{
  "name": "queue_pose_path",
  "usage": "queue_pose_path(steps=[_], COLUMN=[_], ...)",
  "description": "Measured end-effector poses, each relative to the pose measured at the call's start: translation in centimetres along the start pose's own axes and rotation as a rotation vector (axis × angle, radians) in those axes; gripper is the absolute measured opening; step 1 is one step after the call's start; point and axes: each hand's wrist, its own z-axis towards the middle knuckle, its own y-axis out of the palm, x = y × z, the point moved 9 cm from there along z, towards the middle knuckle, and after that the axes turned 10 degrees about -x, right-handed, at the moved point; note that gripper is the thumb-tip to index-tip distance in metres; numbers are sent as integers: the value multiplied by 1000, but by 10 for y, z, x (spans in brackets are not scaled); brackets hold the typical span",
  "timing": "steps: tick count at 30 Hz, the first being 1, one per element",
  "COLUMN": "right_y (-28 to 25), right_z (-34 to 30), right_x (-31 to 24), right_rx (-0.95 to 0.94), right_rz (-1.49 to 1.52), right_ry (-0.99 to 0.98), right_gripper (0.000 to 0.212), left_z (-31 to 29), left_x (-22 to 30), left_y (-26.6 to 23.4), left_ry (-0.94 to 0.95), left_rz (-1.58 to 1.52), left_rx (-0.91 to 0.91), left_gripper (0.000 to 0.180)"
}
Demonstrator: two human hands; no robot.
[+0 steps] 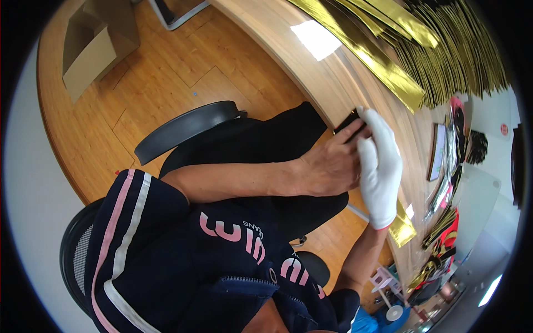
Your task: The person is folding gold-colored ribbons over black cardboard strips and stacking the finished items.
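My bare left hand (332, 166) is at the table's edge, its fingers closed on a small, flat dark piece (346, 121). I cannot make out what kind of thing that piece is. My right hand (383, 172), in a white glove, lies against the left one. Its fingertips press on the top end of the same dark piece, and the fingers partly cover it. Beyond the hands, a long shiny gold strip (383, 69) lies across the table. Another shiny gold piece (402, 230) lies to the right of the gloved wrist.
A large stack of folded gold-and-black strips (449, 55) fills the far side of the wooden table (277, 28). A phone-like screen (437, 152) and plastic-wrapped items lie farther right. On the floor at left are an open cardboard box (100, 55) and a chair armrest (189, 126).
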Motion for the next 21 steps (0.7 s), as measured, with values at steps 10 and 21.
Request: queue_pose_path(steps=[10,21], right_y=[-38,38], right_z=[-132,-288], right_x=[34,126], right_rx=[505,1066], right_rz=[260,792], right_ry=[259,634], right_gripper=[35,51], left_z=[5,11], left_x=[-7,-4], left_y=[-37,-20], left_ry=[-21,69], left_rz=[-169,13], left_rx=[-66,-260], left_gripper=[64,52])
